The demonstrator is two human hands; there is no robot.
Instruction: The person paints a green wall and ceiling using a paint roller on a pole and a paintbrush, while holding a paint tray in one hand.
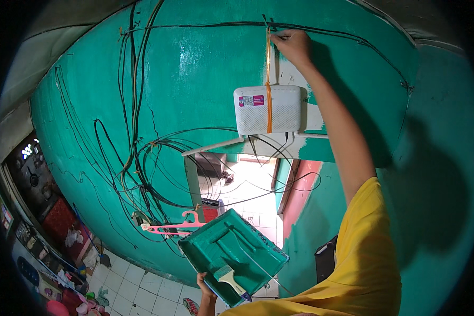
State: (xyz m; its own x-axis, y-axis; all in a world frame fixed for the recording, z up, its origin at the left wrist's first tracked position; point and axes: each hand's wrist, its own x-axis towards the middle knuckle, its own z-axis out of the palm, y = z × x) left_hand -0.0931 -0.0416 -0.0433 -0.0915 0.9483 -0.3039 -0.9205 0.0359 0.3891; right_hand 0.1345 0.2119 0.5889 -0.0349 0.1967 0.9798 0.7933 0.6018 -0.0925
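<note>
While raised high against the teal wall, right hand meets the black cable running along the wall's top edge, just where an orange strap is tied on. Fingers curled close together at that knot, seemingly pinching strap or cable; which of the two, cannot tell, since the fingertips are hidden behind the knuckles.

Strap's long axis runs straight down from the grip, crossing the front of a white router that hangs directly below the hand, just above the top edge of a doorway. So: router beneath the right grip, strap upright between them, cable lying crosswise, left to right, through the same point.

Left hand far lower, near the bottom edge of the view, clamped under the near corner of a teal paint tray. Tray tilted, holding a flat paintbrush that lies slanted in its lower end, bristles up-left, handle toward the lower right. Well apart from the router; right hand by far the nearer to it.

Left of the doorway, a tangle of black wires loops down the wall, with a pink hanger caught at its lower part, just beside the tray's upper left corner.
</note>
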